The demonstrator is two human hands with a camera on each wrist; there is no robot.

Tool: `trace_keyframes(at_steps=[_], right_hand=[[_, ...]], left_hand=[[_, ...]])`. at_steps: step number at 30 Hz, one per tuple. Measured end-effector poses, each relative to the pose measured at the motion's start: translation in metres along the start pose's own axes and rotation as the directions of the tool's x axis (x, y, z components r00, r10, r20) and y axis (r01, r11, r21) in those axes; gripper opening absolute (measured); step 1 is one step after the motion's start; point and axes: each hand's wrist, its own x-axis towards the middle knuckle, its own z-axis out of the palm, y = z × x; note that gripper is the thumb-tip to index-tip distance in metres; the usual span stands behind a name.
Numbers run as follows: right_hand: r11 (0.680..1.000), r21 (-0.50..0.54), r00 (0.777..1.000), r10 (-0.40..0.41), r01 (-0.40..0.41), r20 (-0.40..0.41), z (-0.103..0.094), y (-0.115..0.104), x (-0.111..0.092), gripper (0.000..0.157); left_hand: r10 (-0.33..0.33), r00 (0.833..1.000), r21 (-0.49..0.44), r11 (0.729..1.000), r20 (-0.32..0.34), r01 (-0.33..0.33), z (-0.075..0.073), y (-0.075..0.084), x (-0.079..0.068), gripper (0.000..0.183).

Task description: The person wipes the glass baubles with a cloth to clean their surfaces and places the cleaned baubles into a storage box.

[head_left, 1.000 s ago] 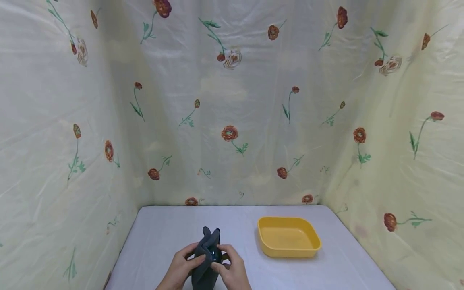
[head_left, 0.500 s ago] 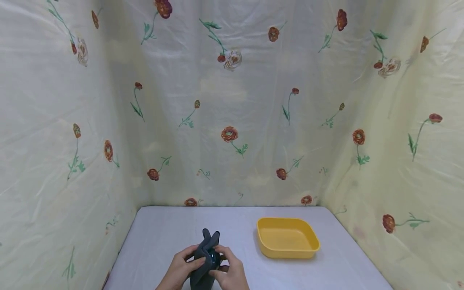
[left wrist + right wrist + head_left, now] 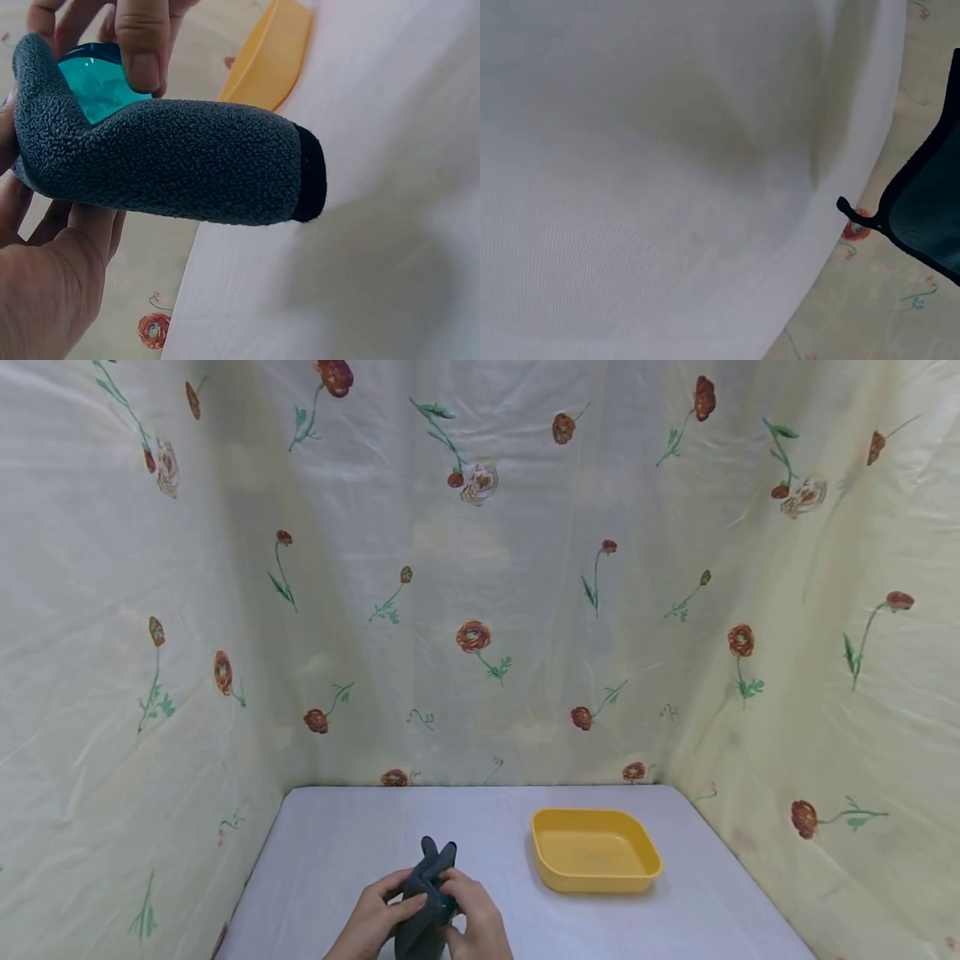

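Observation:
In the head view, a dark grey fleecy cloth (image 3: 422, 920) is held up low at the front of the table. My left hand (image 3: 371, 917) grips the folded cloth, thumb in front. My right hand (image 3: 478, 920) pinches a shiny, teal, see-through rounded thing (image 3: 97, 82) that the cloth partly wraps; its kind cannot be told. The left wrist view shows the cloth's fold with a black edge, my left hand (image 3: 56, 274) beneath it and right fingers (image 3: 142, 56) above. In the right wrist view, only a black-edged corner of cloth (image 3: 930, 217) with a small loop appears; the hand is out of frame.
A yellow rectangular tub (image 3: 596, 885) stands on the white-covered table (image 3: 360, 822), to the right of my hands. Flower-printed curtains (image 3: 480, 577) enclose the table at the back and both sides.
My right fingers have shifted over the teal thing, covering more of it. The left hand keeps its grip on the cloth. The tub stays in place.

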Motion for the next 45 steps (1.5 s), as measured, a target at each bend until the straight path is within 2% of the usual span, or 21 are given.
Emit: trace_keyframes(at_steps=[4,6,9,11,16,21,24,27,31,35,38,45], right_hand=[[0.981,-0.132,0.988,-0.150,0.145,-0.032,0.001,0.002,-0.001,0.048],[0.965,-0.179,0.979,-0.201,0.192,-0.034,0.001,0.003,-0.002,0.049],[0.951,-0.214,0.971,-0.237,0.224,-0.035,0.002,0.004,-0.003,0.048],[0.954,-0.206,0.972,-0.231,0.220,-0.031,0.002,0.004,-0.004,0.048],[0.979,-0.138,0.987,-0.157,0.153,-0.018,0.000,0.004,-0.004,0.051],[0.989,-0.107,0.995,-0.099,0.098,-0.002,-0.001,0.002,-0.003,0.050],[0.999,-0.029,1.000,-0.016,0.017,0.024,-0.002,0.001,-0.002,0.050],[0.992,0.085,0.994,0.090,-0.095,0.058,-0.003,0.000,0.001,0.050],[0.944,0.239,0.973,0.211,-0.227,0.088,-0.003,0.005,0.003,0.051],[0.873,0.353,0.942,0.315,-0.335,0.117,-0.003,0.010,0.004,0.053],[0.838,0.374,0.917,0.374,-0.397,0.135,-0.004,0.010,0.005,0.053],[0.778,0.402,0.873,0.464,-0.483,0.151,-0.004,0.011,0.008,0.052]], left_hand=[[-0.007,1.000,0.003,1.000,0.003,0.007,0.000,0.001,-0.001,0.060],[-0.018,1.000,0.004,1.000,0.002,0.018,0.001,0.001,-0.001,0.059],[-0.032,1.000,0.000,1.000,0.002,0.032,0.001,0.001,-0.002,0.060],[-0.031,1.000,0.000,1.000,0.003,0.031,0.001,0.000,-0.002,0.060],[-0.015,1.000,-0.005,1.000,0.012,0.015,-0.001,-0.003,-0.001,0.060],[-0.007,1.000,-0.012,1.000,0.023,0.007,-0.002,-0.005,-0.003,0.061],[0.004,1.000,-0.009,1.000,0.028,-0.004,-0.002,-0.005,-0.004,0.062],[0.019,0.999,-0.005,1.000,0.027,-0.019,-0.001,-0.005,-0.004,0.062],[0.034,0.999,0.007,0.999,0.020,-0.034,0.000,-0.005,-0.004,0.061],[0.038,0.999,0.012,0.999,0.029,-0.038,0.001,-0.004,-0.003,0.062],[0.036,0.998,0.018,0.999,0.048,-0.037,0.001,-0.003,-0.003,0.062],[0.016,0.998,0.045,0.999,0.058,-0.018,0.000,0.001,-0.002,0.060]])
